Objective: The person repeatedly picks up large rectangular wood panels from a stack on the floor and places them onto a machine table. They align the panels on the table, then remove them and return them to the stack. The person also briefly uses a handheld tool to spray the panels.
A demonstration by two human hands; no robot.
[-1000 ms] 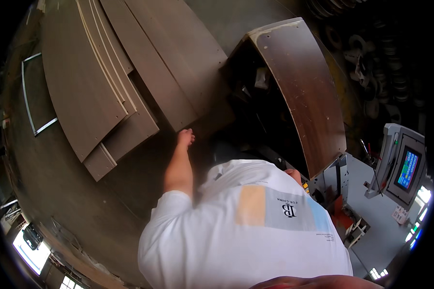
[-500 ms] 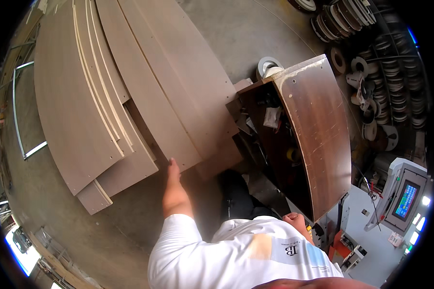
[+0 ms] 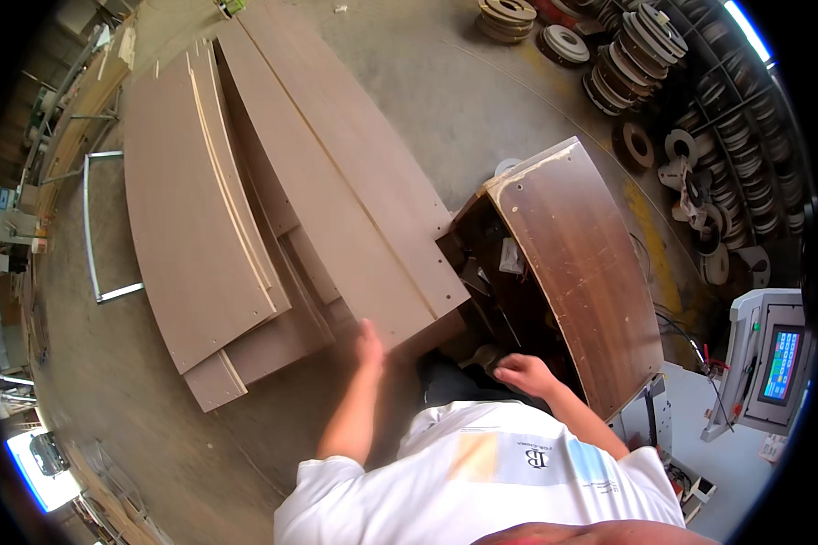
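My left hand (image 3: 370, 345) is at the near end of a long grey-brown panel (image 3: 336, 191) with a groove down its length. Its fingers look stretched out, though blurred, and whether they touch the panel's edge I cannot tell. In front of my body, beside the open side of a dark brown wooden cabinet (image 3: 586, 263), my right hand (image 3: 523, 372) has its fingers curled in, and nothing shows in it. Left of the grooved panel lies a stack of similar panels (image 3: 195, 227), with pale edges showing and shorter pieces jutting out underneath.
Small items, including a white packet (image 3: 511, 256), lie inside the cabinet. To the right stands a grey machine with a control screen (image 3: 780, 363). Rolls of edging (image 3: 632, 59) are piled at the far right. A metal frame (image 3: 91, 227) stands beyond the left stack.
My right hand has come forward from beside my body to the cabinet's open side. My left hand stays near the panel's end. The view has shifted, and the gap between panels looks wider.
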